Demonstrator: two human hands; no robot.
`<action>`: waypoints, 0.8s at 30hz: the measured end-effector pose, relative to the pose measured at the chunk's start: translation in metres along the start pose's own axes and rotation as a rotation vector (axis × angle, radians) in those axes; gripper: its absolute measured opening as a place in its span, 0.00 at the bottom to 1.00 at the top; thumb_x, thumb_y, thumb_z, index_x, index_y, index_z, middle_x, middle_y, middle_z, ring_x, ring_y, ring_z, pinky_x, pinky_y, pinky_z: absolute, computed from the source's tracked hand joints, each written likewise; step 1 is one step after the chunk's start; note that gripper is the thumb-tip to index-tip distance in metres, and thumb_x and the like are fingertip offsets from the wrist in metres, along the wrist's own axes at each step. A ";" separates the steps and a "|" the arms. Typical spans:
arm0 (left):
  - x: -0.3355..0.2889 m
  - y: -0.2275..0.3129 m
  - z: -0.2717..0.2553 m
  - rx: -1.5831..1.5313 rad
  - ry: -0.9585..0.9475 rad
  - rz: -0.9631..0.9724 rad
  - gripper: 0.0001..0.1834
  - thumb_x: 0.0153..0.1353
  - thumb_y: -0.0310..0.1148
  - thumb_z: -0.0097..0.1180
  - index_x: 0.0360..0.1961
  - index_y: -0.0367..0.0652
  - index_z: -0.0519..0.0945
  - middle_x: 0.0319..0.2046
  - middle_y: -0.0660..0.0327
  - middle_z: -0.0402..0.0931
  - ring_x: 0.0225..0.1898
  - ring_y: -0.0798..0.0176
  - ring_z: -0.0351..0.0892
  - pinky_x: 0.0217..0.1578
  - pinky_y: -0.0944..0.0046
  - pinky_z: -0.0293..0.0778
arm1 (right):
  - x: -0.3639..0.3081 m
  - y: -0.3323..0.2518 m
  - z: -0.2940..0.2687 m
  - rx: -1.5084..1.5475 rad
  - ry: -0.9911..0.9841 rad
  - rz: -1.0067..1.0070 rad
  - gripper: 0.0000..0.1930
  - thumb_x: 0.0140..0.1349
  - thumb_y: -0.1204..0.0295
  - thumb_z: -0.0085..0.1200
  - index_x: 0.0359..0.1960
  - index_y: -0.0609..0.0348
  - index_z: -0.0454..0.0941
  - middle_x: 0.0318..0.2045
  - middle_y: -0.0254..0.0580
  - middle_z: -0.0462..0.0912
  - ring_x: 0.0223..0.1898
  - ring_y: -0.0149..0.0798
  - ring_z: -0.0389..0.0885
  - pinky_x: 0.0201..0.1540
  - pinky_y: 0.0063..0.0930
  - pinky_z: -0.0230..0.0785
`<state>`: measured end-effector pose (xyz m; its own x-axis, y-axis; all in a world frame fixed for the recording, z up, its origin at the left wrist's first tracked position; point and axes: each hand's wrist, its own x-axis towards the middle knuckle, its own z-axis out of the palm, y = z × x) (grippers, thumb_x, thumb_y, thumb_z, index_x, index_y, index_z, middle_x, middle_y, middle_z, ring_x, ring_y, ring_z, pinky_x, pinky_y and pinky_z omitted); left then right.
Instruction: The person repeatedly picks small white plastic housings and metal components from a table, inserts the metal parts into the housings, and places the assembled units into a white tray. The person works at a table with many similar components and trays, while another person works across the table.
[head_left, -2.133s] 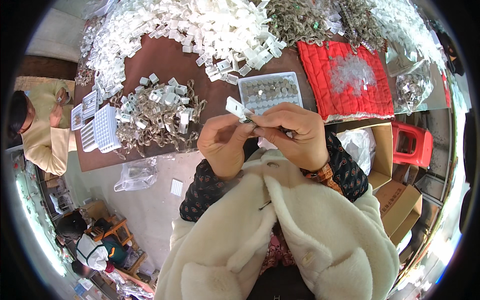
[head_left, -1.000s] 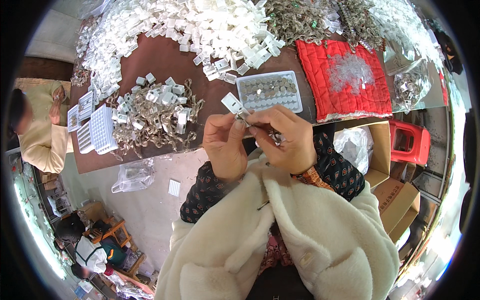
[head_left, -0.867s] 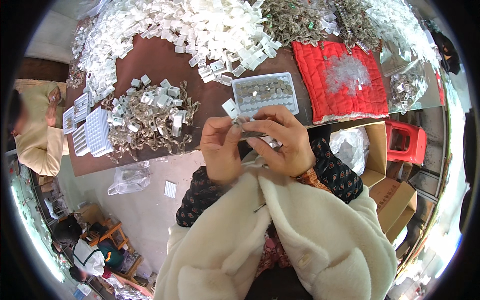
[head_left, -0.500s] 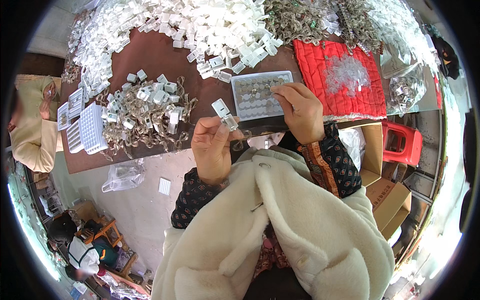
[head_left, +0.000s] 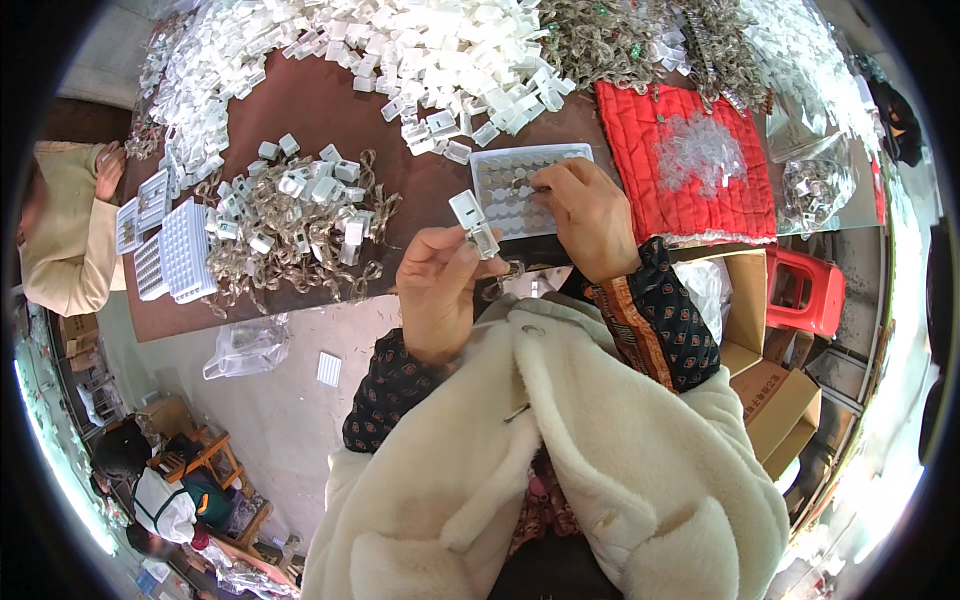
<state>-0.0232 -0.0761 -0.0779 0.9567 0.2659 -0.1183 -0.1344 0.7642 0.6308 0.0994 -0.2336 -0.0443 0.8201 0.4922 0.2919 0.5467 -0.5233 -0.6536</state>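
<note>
My left hand [head_left: 442, 290] pinches a small clear-white plastic battery case [head_left: 473, 222] between thumb and fingers, its lid flipped up. A thin wire coil hangs beside those fingers. Just to the right, my right hand [head_left: 592, 218] is over a white tray [head_left: 588, 152] with rows of round button cells [head_left: 505, 182]. Its thumb and index finger meet above the cells; anything between the tips is too small to make out. The tray lies at the table's near edge, partly covered by the right hand.
Left of my hands lies a heap of wired cases [head_left: 290, 215], with stacked white trays [head_left: 180, 250] beyond. Loose white cases [head_left: 420, 60] are piled at the back. A red quilted cloth [head_left: 640, 130] bears clear plastic pieces [head_left: 700, 155]. A co-worker [head_left: 70, 235] sits far left.
My left hand has shifted a little to the right with the battery case, nearer the tray. My right hand has moved slightly left, its fingertips lower and further over the cells.
</note>
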 end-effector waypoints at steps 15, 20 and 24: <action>0.001 0.002 0.017 -0.044 -0.053 0.009 0.08 0.68 0.19 0.54 0.47 0.38 0.78 0.45 0.52 0.83 0.42 0.59 0.84 0.41 0.59 0.84 | -0.012 -0.052 -0.015 0.237 0.085 -0.234 0.13 0.55 0.87 0.61 0.41 0.60 0.85 0.36 0.44 0.83 0.35 0.42 0.84 0.37 0.30 0.78; 0.001 -0.002 0.011 -0.027 -0.046 -0.008 0.08 0.68 0.20 0.55 0.46 0.38 0.78 0.43 0.53 0.83 0.39 0.61 0.84 0.39 0.60 0.84 | -0.013 -0.044 -0.004 0.209 0.113 -0.405 0.15 0.51 0.84 0.58 0.42 0.60 0.83 0.34 0.43 0.83 0.34 0.48 0.82 0.37 0.36 0.77; 0.000 -0.004 0.004 -0.008 0.050 -0.014 0.07 0.67 0.21 0.56 0.46 0.38 0.78 0.41 0.55 0.83 0.36 0.61 0.84 0.39 0.60 0.84 | -0.020 -0.036 0.005 0.247 0.077 -0.337 0.15 0.50 0.82 0.58 0.42 0.59 0.83 0.34 0.43 0.83 0.34 0.48 0.82 0.36 0.37 0.77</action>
<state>-0.0212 -0.0816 -0.0778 0.9445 0.2839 -0.1651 -0.1234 0.7727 0.6226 0.0626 -0.2214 -0.0300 0.6173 0.5493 0.5632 0.7375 -0.1549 -0.6573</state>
